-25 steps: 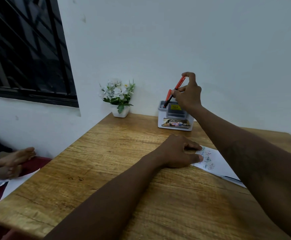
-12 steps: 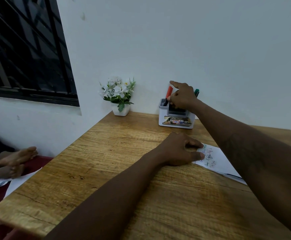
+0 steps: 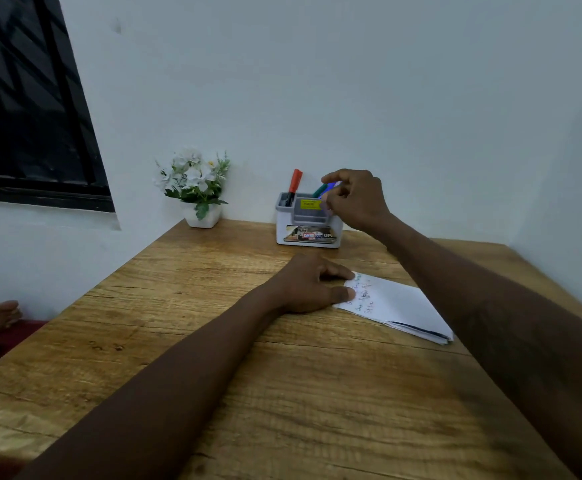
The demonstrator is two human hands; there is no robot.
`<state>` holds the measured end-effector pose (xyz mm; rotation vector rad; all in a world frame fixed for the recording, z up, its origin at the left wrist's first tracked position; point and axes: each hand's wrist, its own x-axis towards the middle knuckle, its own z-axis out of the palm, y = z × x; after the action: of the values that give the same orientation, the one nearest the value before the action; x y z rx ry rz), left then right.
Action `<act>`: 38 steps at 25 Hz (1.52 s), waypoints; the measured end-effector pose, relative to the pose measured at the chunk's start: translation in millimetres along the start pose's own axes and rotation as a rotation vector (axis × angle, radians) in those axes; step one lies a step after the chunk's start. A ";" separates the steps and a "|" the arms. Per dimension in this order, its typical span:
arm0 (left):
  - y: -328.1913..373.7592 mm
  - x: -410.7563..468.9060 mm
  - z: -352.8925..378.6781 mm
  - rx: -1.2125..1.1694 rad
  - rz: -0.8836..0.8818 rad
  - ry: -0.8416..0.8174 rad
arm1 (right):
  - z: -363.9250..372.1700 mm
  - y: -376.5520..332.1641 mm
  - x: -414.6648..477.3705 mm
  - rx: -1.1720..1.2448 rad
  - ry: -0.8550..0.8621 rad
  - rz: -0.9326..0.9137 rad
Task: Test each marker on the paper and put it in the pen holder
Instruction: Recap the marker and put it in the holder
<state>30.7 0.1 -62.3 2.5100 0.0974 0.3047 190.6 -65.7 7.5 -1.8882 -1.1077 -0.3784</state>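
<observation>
Pinching blue marker by its top with right hand at pen holder, axis roughly upright; pinning paper flat-fingered with left hand, nearer body.

The holder is wearing a picture sticker across its white front. On it a small white box edged in red is showing what looks like "42". Just right of that, white capitals are reading "OP", and the rest is too blurred to tell. Higher up, a yellow label is sitting on the grey inner compartment, its dark print too small to read. The paper is carrying scribbles in green, red and dark ink near its left edge, forming no legible words.
</observation>
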 end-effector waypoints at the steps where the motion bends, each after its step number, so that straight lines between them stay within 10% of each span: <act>1: -0.1 -0.7 -0.8 0.011 0.001 0.006 | -5.9 0.9 -8.5 0.008 0.009 -0.008; 38: -1.0 -0.3 4.0 0.007 0.059 -0.021 | -144.2 96.3 -102.3 -0.460 -0.203 0.683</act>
<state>31.4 -1.4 -66.2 2.5260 0.0162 0.3018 236.2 -258.5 -28.2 -2.6153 -0.4503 -0.0465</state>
